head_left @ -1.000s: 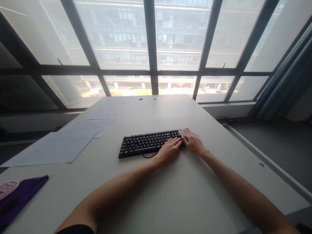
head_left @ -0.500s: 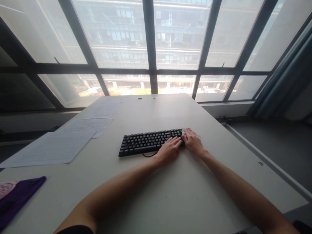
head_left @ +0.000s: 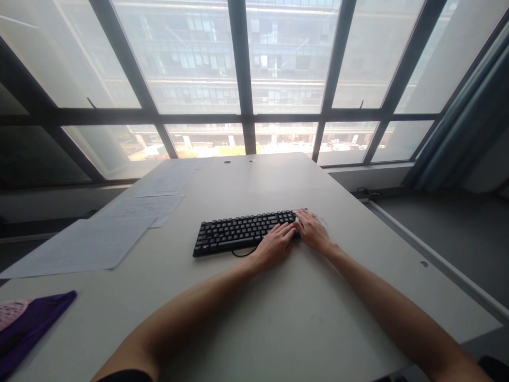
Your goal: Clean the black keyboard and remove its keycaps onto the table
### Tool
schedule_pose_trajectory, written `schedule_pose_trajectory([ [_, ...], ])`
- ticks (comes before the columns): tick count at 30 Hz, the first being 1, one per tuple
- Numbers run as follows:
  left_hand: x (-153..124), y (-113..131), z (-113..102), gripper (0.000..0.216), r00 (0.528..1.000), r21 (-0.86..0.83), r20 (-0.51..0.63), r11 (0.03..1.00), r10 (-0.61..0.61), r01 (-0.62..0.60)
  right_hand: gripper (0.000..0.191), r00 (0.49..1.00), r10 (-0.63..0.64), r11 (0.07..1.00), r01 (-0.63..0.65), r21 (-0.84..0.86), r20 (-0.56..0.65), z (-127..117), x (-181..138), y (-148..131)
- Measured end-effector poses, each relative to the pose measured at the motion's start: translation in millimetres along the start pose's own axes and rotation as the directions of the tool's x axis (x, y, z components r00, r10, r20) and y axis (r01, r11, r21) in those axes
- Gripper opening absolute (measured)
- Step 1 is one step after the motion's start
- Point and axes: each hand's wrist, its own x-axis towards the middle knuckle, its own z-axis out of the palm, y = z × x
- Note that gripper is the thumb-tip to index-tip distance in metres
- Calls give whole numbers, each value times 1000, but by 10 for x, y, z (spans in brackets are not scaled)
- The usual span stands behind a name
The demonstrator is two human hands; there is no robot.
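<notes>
A black keyboard [head_left: 233, 229] lies at a slight slant on the white table, its cable [head_left: 243, 254] looping out at the near edge. Across the keys toward its right end rests my left hand [head_left: 275, 244], fingers stretched out flat. My right hand [head_left: 312, 231] covers the right end of the keyboard and presses a thin white tissue [head_left: 321, 218] there. Only the tissue's edges show; the rest is hidden under the fingers. The two hands are side by side, with their fingertips close together.
Printed paper sheets [head_left: 91, 241] are spread along the left edge of the white table [head_left: 254, 329]. At the lower left lies a purple cloth item [head_left: 40, 323] with a pink patch. Tall windows [head_left: 286, 58] stand beyond the far edge, and a blue curtain [head_left: 457, 116] hangs at the right.
My right hand has shifted slightly left on the keyboard's right end, uncovering more of the tissue on its right side. The left hand stays nearly still; the camera view has tilted a little.
</notes>
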Motion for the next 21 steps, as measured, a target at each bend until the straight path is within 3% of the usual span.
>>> schedule_pose_trajectory([
  [7,0,10,-14,55,1000,-20,0,1000,1,-1,60,997,32,999,-29,40,-69,25,-10,8],
  [21,2,24,-34,56,1000,-21,4,1000,-12,12,58,999,-5,1000,5,-18,46,-85,3,6],
])
